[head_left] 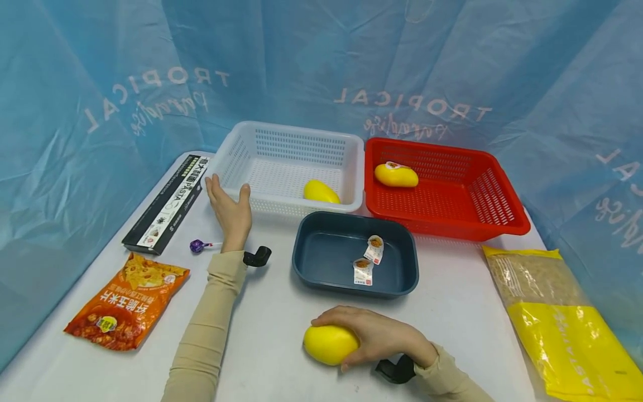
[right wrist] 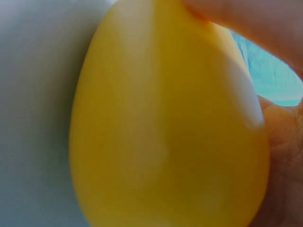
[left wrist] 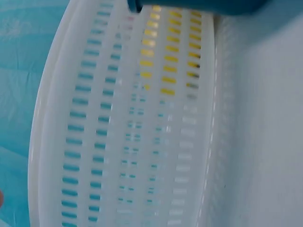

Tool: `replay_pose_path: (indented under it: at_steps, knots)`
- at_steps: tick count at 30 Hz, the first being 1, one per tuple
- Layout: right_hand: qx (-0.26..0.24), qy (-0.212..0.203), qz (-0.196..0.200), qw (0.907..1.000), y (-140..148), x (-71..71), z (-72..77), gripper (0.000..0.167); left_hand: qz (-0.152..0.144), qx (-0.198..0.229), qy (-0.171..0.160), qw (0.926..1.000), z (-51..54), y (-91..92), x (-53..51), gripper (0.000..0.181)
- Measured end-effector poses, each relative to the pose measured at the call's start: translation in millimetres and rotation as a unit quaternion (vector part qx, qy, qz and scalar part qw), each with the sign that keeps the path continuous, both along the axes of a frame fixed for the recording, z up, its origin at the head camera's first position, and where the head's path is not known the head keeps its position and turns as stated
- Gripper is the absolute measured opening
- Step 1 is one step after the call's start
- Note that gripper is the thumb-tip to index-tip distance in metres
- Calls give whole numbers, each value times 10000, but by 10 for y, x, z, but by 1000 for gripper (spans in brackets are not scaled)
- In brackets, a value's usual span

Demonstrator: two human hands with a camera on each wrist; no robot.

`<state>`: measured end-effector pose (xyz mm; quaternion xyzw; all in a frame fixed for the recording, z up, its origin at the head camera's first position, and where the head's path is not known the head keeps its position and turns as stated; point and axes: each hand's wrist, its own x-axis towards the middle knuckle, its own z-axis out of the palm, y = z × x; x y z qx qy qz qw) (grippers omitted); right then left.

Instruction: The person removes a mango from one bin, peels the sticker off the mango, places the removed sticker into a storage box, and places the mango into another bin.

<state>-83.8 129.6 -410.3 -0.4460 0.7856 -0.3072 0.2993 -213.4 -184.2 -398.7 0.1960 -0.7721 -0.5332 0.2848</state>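
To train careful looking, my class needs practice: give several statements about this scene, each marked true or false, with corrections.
1. The person's right grip holds a smooth yellow oval fruit. True.
2. In the head view, a white rectangular perforated plastic basket stands left of a red rectangular perforated plastic basket. True.
3. The white basket is empty. False: a second yellow fruit lies in the white basket.
4. Two small printed stickers lie in a dark-blue rectangular tray. True.
5. The left grip is at the red basket. False: the left grip is at the white basket's near left corner.
6. A shiny orange snack bag lies right of the tray. False: the snack bag lies to its left.
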Motion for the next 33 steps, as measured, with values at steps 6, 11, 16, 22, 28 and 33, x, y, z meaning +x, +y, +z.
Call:
replay_pose_path:
  at_steps: [6,11,16,22,28,33]
  knots:
    - [17,13,3,10000,8,-7,-8,76,-188,84,107,9997,-23,-79,-13,74]
    - [28,-36,-77,10000,3,-5,-12,77,-212,60,131,9997,-48,-94,-21,73]
    - [13,-198,-166,9997,-5,-4,-18,76,-118,-98,30,9999,-64,-97,-30,74]
    - [-187,-243,-158,9994,-21,4,5,76,16,-557,-246,9981,-87,-111,-55,79]
    - [-432,-326,6,9985,-44,21,47,75,208,-1002,-467,9937,-118,-126,-72,81]
    - [-480,-290,99,9984,-64,36,118,76,226,-1023,-528,9931,-135,-126,-67,83]
